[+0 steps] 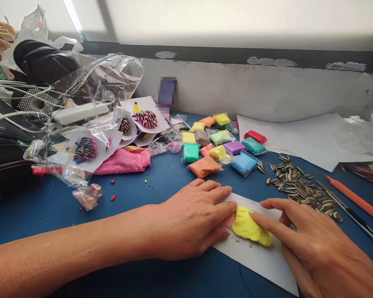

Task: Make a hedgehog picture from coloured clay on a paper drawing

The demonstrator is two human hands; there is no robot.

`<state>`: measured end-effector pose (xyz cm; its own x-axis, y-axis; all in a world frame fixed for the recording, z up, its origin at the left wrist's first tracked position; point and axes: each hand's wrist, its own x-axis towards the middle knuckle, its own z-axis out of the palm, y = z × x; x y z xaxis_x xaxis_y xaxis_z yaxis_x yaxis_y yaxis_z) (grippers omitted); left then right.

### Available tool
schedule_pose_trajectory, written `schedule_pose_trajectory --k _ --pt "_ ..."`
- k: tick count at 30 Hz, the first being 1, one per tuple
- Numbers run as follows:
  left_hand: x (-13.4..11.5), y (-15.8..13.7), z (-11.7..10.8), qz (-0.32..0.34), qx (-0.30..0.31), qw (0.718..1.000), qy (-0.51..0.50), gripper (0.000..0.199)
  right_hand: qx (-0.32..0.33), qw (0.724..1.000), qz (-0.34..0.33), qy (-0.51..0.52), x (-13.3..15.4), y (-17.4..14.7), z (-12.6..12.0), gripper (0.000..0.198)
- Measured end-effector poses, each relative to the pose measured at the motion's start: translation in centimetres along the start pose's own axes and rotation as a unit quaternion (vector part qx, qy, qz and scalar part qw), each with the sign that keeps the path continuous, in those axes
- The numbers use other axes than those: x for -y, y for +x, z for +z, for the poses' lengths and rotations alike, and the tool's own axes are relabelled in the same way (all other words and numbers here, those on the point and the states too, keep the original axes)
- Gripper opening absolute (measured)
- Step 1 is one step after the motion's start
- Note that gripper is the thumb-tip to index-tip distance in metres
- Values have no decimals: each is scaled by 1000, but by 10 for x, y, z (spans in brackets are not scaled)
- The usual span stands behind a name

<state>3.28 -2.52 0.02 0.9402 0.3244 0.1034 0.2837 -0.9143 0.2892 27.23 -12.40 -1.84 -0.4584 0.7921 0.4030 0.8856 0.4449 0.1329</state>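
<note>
A flattened lump of yellow modelling clay (250,227) lies on a white sheet of paper (236,253). Short drawn pencil lines show below its lower edge, and a pinkish patch sits at its left, partly hidden by fingers. My left hand (195,217) rests flat over the paper's left end, fingers stretched out beside the clay. From the right, my right hand (311,236) touches the clay's upper edge with its extended index fingertip; its other fingers are apart and hold nothing visible. A heap of striped sunflower seeds (294,182) lies beyond this hand.
Several wrapped clay packets (217,153) are grouped behind my hands. At right lie an orange pencil (357,200) and a knife-like tool (351,213). Seed-covered clay figures (146,119), a pink cloth (124,160) and clear plastic bags crowd the left. Large paper (298,134) lies behind.
</note>
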Motion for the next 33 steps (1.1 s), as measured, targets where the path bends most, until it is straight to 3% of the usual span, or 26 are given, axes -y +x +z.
schedule_pose_trajectory --k 9,21,27,33 --pt "-1 0 0 7 -10 1000 -17 31 20 999 47 12 -4 -1 -9 44" --pt "-1 0 4 -4 -18 997 -77 53 40 999 11 10 2 -6 4 51" --pt "0 2 9 -18 1 988 -151 64 5 999 30 28 3 5 -3 39" --pt "-1 3 10 -13 -7 991 -134 52 -37 998 38 25 4 12 -5 40"
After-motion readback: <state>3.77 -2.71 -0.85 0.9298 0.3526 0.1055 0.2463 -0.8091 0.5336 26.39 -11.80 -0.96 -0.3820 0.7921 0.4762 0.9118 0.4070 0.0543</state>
